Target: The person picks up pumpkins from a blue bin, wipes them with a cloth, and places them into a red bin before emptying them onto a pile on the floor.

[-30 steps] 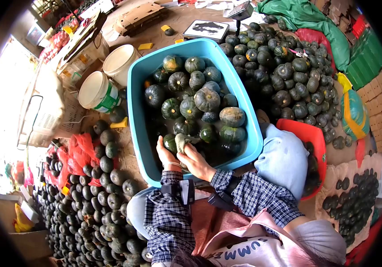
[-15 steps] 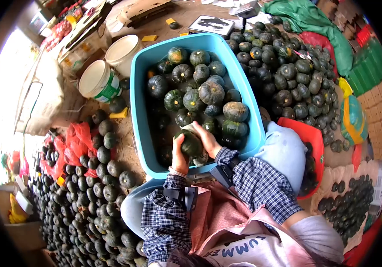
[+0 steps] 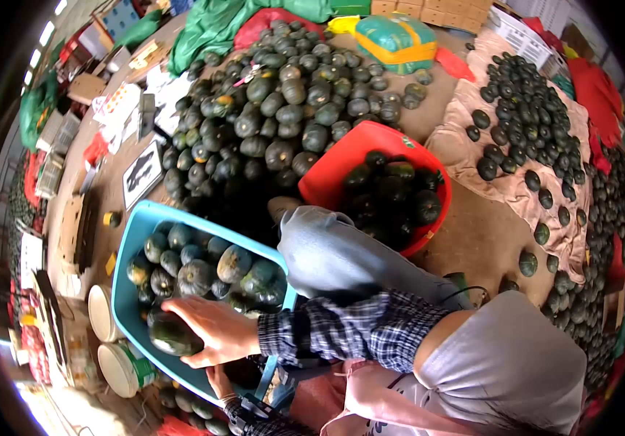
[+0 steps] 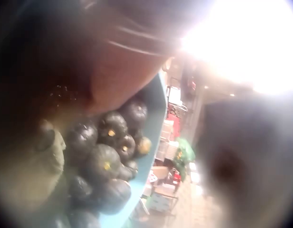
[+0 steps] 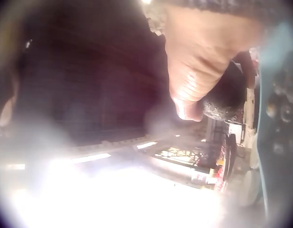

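Observation:
My right hand grips a dark green pumpkin, fingers over its top and thumb at its near side, above the blue tub. In the right wrist view, the curled right hand partly covers that pumpkin. Below it, my left hand is at the tub's near rim, its fingers mostly hidden; I cannot tell what it holds. A crumpled greyish cloth shows close by in the left wrist view. Several pumpkins lie inside the tub.
A red basin with dark pumpkins stands beyond my knee. Behind it rises a large pumpkin heap, with a flat scale at its left. More pumpkins lie on a pinkish sheet. White buckets stand left of the tub.
The head view has swung to the right, bringing the red basin to the middle. The pumpkin, earlier held low in both hands with a cloth, is now gripped by the right hand.

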The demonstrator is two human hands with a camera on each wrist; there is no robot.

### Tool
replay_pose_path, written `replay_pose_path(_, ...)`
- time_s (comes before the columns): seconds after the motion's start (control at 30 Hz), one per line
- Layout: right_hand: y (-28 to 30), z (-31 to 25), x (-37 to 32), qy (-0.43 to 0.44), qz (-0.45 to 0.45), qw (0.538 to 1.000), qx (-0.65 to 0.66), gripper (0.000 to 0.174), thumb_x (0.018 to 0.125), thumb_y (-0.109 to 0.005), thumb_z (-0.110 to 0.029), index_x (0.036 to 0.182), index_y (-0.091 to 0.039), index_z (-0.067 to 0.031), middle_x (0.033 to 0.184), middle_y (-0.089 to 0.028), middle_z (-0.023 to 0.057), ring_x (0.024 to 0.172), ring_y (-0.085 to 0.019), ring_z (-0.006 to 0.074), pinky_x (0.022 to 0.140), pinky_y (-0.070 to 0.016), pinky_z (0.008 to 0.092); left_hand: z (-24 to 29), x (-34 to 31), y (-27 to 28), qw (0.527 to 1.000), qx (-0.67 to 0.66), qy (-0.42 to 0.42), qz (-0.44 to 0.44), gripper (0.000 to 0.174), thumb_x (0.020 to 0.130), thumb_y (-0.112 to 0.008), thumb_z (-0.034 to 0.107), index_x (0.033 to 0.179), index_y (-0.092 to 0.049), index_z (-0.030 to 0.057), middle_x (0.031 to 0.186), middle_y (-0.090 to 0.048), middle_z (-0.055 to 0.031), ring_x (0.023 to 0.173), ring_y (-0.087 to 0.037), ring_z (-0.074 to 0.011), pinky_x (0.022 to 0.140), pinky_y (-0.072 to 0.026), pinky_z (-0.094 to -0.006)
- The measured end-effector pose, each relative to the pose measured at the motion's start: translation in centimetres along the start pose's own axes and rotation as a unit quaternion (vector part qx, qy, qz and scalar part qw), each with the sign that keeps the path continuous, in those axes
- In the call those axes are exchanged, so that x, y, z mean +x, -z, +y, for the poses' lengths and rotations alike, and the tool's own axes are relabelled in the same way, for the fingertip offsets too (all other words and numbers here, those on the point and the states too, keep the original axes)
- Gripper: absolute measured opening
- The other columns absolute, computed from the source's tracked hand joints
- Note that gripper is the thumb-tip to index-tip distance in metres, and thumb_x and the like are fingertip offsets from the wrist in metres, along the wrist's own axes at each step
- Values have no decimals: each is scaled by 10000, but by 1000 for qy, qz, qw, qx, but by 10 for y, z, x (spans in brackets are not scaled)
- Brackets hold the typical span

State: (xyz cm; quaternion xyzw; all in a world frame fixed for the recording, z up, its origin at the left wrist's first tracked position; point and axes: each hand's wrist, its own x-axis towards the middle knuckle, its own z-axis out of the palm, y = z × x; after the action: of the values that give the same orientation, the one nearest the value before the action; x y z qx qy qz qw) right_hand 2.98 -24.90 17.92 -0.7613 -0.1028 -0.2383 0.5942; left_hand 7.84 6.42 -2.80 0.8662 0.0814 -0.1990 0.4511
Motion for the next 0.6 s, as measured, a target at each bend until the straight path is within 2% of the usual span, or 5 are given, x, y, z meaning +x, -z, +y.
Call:
replay_pose_path(0.17,170,-48,14,70,166,959,-220,702,594,-777,-146,1180,-406,-33,1009,-532,184,921,-539,352,764,-475,446,-18,4,-33,972,211,-52,-90,775,616,-828,369,1204,-515,-27,1083,-613,-187,1018,-565,-259,908,-433,-358)
replay_pose_path(0.43,393,150,-166,-460,192,727,-473,774,637,-779,-261,1277,-379,-90,1101,-556,215,928,-594,394,811,-493,466,40,-30,-26,926,363,26,-100,978,402,-877,420,1225,-483,66,1171,-585,-187,1094,-556,-327,930,-454,-417)
replay_pose_path(0.47,413,204,-221,-396,196,713,-544,845,630,-786,-267,1325,-335,-95,1200,-507,227,1051,-550,389,902,-458,458,40,-35,-25,923,377,1,-70,930,396,-882,370,1199,-512,82,1118,-610,-175,1068,-569,-325,933,-449,-415)
replay_pose_path(0.53,424,228,-267,-499,112,702,-496,959,616,-785,-289,1394,-264,-83,1379,-341,239,1290,-328,393,1068,-299,457,32,-43,-21,947,315,-41,-41,799,434,-876,339,1127,-575,78,1053,-635,-162,1016,-594,-312,912,-461,-413)
replay_pose_path(0.6,432,210,-232,-532,-47,667,-520,811,680,-750,-280,1360,-365,-63,1267,-495,230,1168,-499,369,999,-397,435,23,-40,-21,965,253,-61,-13,770,422,-883,355,1056,-598,23,997,-648,-172,938,-623,-311,839,-498,-387)
